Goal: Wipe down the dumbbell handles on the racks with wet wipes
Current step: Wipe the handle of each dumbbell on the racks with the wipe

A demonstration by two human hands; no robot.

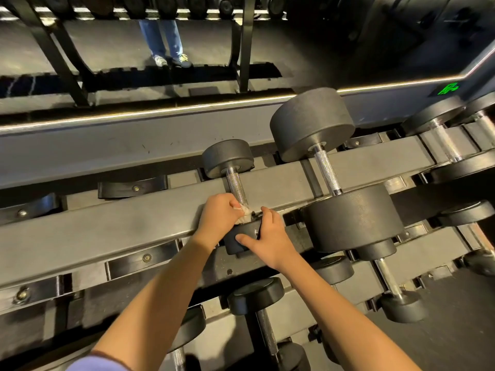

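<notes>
The small dumbbell point(227, 159) lies in its cradle on the top tier of the rack point(134, 220), its knurled handle point(236, 187) running away from the person and open to reach from above. A larger dumbbell point(328, 170) sits just beside it on the right. The left hand point(218, 215) is clenched around a crumpled wet wipe point(246, 211) and presses it against the near end of the handle, where the bar meets the near head point(241, 234). The right hand point(267, 241) grasps that near head, fingers curved over its top edge and thumb laid across its face, most likely to keep the weight from rolling while the wipe rubs the bar.
</notes>
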